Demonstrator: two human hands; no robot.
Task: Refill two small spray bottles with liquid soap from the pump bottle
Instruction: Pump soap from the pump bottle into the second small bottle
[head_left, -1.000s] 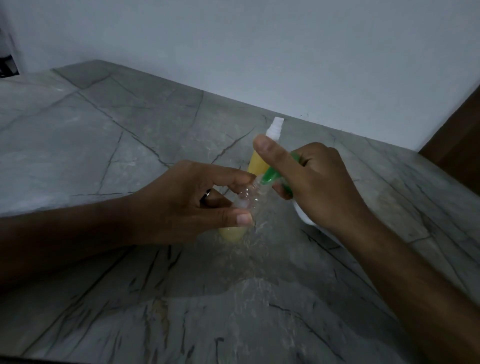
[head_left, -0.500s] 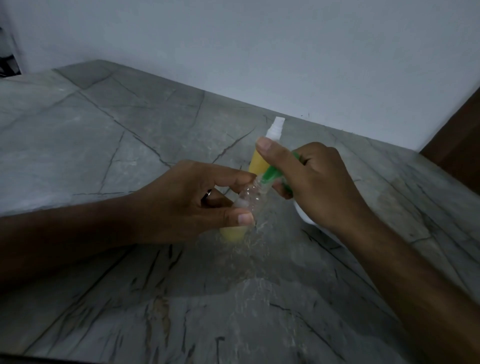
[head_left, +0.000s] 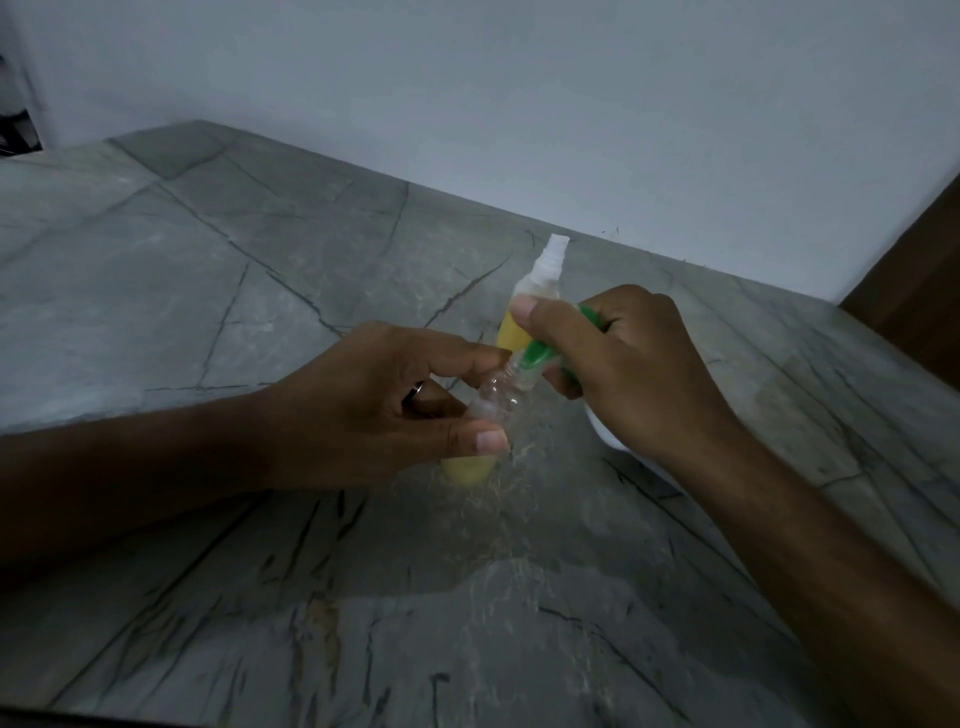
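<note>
Small clear spray bottle (head_left: 496, 400), tilted, neck up toward the far right, base down toward the near left, yellow liquid (head_left: 467, 467) pooled in the lower end, upper part clear and see-through. Green cap (head_left: 537, 356) at the neck, partly covered. Held above the grey veined desk (head_left: 260, 291), just in front of a second spray bottle (head_left: 530, 301). Second spray bottle upright on the desk just behind the tilted one, white nozzle on top, yellow liquid filling the lower body, its base hidden behind the hands. Left hand (head_left: 374, 405) wrapped around the tilted bottle's lower body, thumb in front, forefinger across the top, ring on one finger; grip narrow and closed on the bottle. Right hand (head_left: 634, 364) curled over the green cap, thumb pointing toward the upright bottle, fingers folded round the cap's far side; grip tight on the cap. White rounded object (head_left: 608, 436) on the desk just right of the tilted bottle, mostly hidden under the right wrist, cannot tell what. Pale wall (head_left: 467, 104) behind the upright bottle, beyond the desk's far edge.
</note>
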